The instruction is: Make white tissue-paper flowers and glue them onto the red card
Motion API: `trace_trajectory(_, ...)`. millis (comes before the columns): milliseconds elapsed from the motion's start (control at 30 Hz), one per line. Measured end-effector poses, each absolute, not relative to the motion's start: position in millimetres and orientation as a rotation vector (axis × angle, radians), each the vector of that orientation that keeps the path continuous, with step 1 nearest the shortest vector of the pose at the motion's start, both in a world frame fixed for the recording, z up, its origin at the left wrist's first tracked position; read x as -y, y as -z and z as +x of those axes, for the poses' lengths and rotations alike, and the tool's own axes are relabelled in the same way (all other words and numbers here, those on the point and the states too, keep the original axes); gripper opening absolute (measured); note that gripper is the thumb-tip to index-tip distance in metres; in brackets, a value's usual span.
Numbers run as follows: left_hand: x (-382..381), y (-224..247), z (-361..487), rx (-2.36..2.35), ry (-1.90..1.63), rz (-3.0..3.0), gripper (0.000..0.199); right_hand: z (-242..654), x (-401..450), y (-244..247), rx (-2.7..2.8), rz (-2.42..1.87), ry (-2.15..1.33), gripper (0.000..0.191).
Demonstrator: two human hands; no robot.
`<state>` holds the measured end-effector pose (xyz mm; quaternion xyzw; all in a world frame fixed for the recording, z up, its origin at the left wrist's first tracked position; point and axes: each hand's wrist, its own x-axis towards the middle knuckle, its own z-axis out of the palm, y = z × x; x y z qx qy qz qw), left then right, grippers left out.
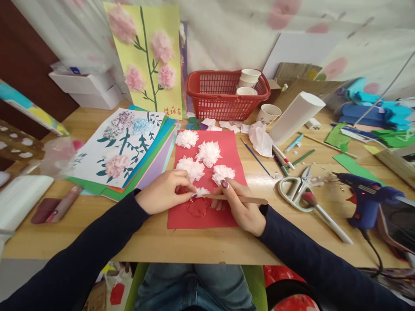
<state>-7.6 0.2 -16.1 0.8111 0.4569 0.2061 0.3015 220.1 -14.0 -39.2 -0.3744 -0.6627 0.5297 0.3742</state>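
A red sheet of paper (227, 142) lies on the wooden table in front of me. Several white tissue-paper flowers (209, 153) sit on its upper part. Below them is a round glossy patch of glue (196, 207). My left hand (168, 192) pinches a small tuft of white tissue paper (202, 191) just above this patch. Between the thumb and fingers of my right hand (243, 207) is a flat wooden stick (256, 200), its left end at the tuft. The exact contact at the fingertips is partly hidden.
Right of the sheet lie white scissors (296, 190), a brush (330, 220) and a blue glue gun (366, 198) with a cord. Finished flower pictures (119, 147) and coloured paper are at left. A red basket (220, 103) with paper cups stands behind.
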Motion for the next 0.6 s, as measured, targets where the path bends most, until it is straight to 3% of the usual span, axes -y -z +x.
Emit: trace_trajectory(600,0.6,18.2,-5.2,-1.235,-0.475,2.188,0.013,216.6,14.9,40.8,1.968,-0.912,-1.221,0.035)
